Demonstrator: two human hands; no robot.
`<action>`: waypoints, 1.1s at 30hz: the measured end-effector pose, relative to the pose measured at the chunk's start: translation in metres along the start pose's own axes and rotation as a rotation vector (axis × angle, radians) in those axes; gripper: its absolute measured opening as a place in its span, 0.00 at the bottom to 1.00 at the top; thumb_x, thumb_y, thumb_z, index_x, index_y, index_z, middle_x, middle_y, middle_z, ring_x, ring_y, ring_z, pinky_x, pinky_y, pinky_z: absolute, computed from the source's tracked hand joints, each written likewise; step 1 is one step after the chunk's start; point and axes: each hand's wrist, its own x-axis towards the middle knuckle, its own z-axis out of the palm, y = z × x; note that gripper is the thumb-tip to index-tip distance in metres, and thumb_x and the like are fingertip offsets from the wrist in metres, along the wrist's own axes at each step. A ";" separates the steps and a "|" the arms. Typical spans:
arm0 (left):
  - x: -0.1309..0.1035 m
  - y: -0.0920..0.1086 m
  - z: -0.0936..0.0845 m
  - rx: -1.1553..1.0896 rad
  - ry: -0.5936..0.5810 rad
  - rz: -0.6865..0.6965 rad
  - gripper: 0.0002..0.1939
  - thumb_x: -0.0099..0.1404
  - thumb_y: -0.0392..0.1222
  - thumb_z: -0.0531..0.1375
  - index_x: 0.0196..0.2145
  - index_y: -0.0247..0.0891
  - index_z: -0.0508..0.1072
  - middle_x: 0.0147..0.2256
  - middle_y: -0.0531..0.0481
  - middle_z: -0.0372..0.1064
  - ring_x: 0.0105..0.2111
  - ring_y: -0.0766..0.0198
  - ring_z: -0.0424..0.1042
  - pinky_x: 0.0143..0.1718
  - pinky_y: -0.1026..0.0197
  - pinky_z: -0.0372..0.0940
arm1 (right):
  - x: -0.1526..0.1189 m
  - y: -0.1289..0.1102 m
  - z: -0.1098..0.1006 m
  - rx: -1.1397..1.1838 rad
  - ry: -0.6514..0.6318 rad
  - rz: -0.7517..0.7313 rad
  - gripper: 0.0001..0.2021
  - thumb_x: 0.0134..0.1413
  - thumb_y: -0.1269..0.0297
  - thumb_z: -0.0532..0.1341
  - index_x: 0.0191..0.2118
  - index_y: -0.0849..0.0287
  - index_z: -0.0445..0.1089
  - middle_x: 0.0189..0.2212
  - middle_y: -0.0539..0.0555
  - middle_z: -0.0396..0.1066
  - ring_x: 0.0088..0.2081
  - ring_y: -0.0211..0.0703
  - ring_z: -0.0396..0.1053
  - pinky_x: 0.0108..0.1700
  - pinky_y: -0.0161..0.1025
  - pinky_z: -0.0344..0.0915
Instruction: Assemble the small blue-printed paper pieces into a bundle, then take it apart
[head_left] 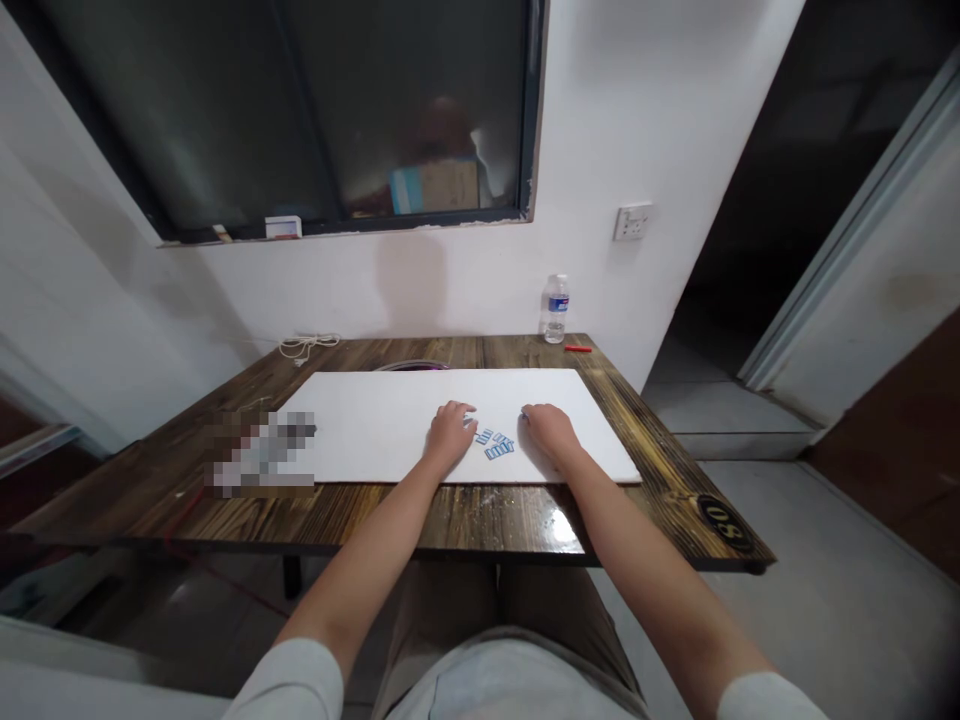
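Head view: two bare forearms reach over a dark wood-grain desk point(660, 500) to a white rectangular board point(375, 425) lying flat on it.
Small blue-and-white tiles point(499, 450): a loose cluster on the board, between the two hands and nearer the left one; some form a short row, others lie askew, and their markings are too small to read.
Left hand point(452, 437): palm down, just left of the tiles; its thumb and forefinger stand slightly parted, with a pale-blue bit at the gap, though whether they pinch it cannot be told.
Right hand point(551, 432): to the right of the tiles and apart from them; its fingers are bent together, tips pointing inward, with a small dark spot at the tips; whether anything is gripped cannot be told.
Board's left end: a pixelated patch covers whatever is there.
Desk's far edge: a clear plastic bottle point(556, 312) with a blue label stands upright near the wall, a red pen point(577, 348) lies just beside it, and a white cable point(307, 346) sits coiled at the far left.
Desk's near right corner: a black number disc point(725, 522).
Wall: a white socket point(632, 222) and a dark-framed window point(300, 110).
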 end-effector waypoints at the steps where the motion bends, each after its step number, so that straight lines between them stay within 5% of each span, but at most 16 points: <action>1: 0.000 0.000 0.001 -0.017 0.000 0.013 0.12 0.62 0.38 0.58 0.44 0.41 0.75 0.46 0.46 0.70 0.49 0.53 0.65 0.53 0.52 0.61 | 0.000 0.000 -0.001 0.006 0.001 0.000 0.14 0.58 0.74 0.53 0.42 0.63 0.75 0.38 0.65 0.76 0.42 0.51 0.72 0.41 0.40 0.62; 8: 0.002 0.002 -0.001 -0.136 0.035 0.120 0.10 0.63 0.37 0.58 0.41 0.39 0.75 0.43 0.47 0.72 0.48 0.56 0.67 0.53 0.54 0.61 | 0.002 -0.007 0.000 0.457 0.099 -0.037 0.15 0.56 0.73 0.55 0.44 0.56 0.77 0.41 0.56 0.78 0.43 0.45 0.74 0.46 0.38 0.65; 13: 0.001 0.009 -0.005 -0.228 -0.081 0.212 0.13 0.64 0.44 0.59 0.45 0.39 0.75 0.45 0.46 0.73 0.48 0.57 0.69 0.52 0.55 0.62 | 0.008 -0.019 0.010 0.938 0.076 -0.026 0.12 0.54 0.69 0.58 0.41 0.58 0.77 0.38 0.53 0.78 0.38 0.42 0.74 0.42 0.38 0.70; 18: 0.000 0.012 -0.004 -0.282 -0.171 0.149 0.08 0.62 0.43 0.59 0.35 0.39 0.78 0.36 0.49 0.76 0.38 0.59 0.72 0.44 0.58 0.64 | 0.011 -0.020 0.015 1.274 0.021 0.056 0.12 0.48 0.62 0.64 0.38 0.60 0.76 0.32 0.54 0.78 0.32 0.43 0.74 0.37 0.39 0.72; 23: 0.002 0.009 -0.001 -0.412 -0.143 0.033 0.11 0.62 0.45 0.56 0.29 0.37 0.75 0.28 0.52 0.73 0.31 0.63 0.70 0.35 0.62 0.63 | 0.009 -0.015 0.013 1.066 0.133 0.047 0.11 0.47 0.59 0.65 0.34 0.60 0.76 0.29 0.54 0.76 0.31 0.43 0.72 0.36 0.40 0.68; 26: 0.004 0.004 0.000 -0.284 -0.106 0.008 0.12 0.62 0.44 0.56 0.25 0.37 0.72 0.27 0.52 0.70 0.30 0.62 0.68 0.35 0.61 0.62 | 0.005 -0.009 0.005 0.844 0.052 -0.046 0.10 0.47 0.60 0.67 0.35 0.59 0.77 0.31 0.54 0.77 0.34 0.43 0.71 0.39 0.40 0.67; 33: -0.001 0.001 -0.004 -0.004 0.033 -0.059 0.07 0.60 0.39 0.60 0.38 0.39 0.73 0.42 0.44 0.70 0.47 0.52 0.66 0.47 0.54 0.62 | 0.003 0.004 -0.004 0.415 -0.080 -0.444 0.18 0.38 0.61 0.74 0.40 0.55 0.79 0.41 0.55 0.75 0.44 0.48 0.69 0.51 0.43 0.62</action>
